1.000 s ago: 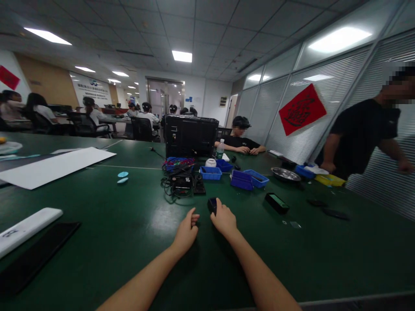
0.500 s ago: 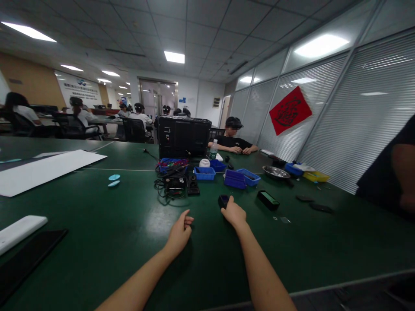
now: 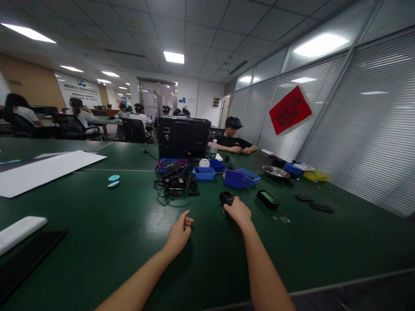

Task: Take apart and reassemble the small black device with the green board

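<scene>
My right hand [image 3: 238, 211] grips a small black boxy device [image 3: 226, 198] near the middle of the green table [image 3: 129, 259]; its exact kind is too small to make out. The thumb and fingers are at the device's near right side, partly hiding it. To the left, my left hand [image 3: 180, 231] rests on its side at the tabletop, holding nothing, fingers loosely bent and apart. Right of the device lies a black open case with a green inside [image 3: 267, 199]. A small ring [image 3: 275, 218] and a clear flat piece [image 3: 285, 220] lie in front of that case.
Beyond my hands are blue bins [image 3: 234, 179], tangled cables [image 3: 165, 185], a white ball [image 3: 204, 163], a bottle [image 3: 213, 149] and a large black box [image 3: 184, 137]. A metal bowl [image 3: 276, 172] stands to the right. Across the table sits a person [image 3: 231, 140]. White panels lie left.
My right hand has shifted slightly right and turned the black device, showing more of its top. My left hand stays put. A person at the right edge has gone out of view.
</scene>
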Available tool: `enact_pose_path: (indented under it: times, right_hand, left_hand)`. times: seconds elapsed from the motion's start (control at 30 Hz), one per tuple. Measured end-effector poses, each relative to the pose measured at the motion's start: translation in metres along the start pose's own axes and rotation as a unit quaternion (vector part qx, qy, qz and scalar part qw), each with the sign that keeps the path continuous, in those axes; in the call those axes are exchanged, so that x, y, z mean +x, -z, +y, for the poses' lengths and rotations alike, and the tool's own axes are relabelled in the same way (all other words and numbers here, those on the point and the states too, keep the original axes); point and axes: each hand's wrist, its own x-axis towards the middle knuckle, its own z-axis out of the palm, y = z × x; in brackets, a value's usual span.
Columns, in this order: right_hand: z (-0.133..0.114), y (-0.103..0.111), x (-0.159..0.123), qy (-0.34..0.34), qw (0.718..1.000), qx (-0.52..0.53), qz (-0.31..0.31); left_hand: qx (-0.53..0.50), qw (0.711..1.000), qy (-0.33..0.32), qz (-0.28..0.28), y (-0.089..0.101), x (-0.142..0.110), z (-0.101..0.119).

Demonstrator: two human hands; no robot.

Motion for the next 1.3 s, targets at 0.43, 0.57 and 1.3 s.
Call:
enact_pose_path:
  times: [0.43, 0.57, 1.3]
  right_hand:
    - [-0.017, -0.02, -0.006, 0.052, 0.787, 0.607, -0.095]
    - [-0.039, -0.051, -0.02, 0.002, 0.747, 0.621, -0.238]
    - [-0.013, -0.014, -0.015, 0.059, 0.984, 0.133, 0.102]
  left_hand:
    - [0.032, 0.999, 0.002, -0.016, 0.0, -0.002, 0.008]
    - [0.049, 0.998, 0.003, -0.024, 0.001, -0.004, 0.014]
    - [0.202, 0.975, -0.093, -0.01, -0.023, 0.006, 0.029]
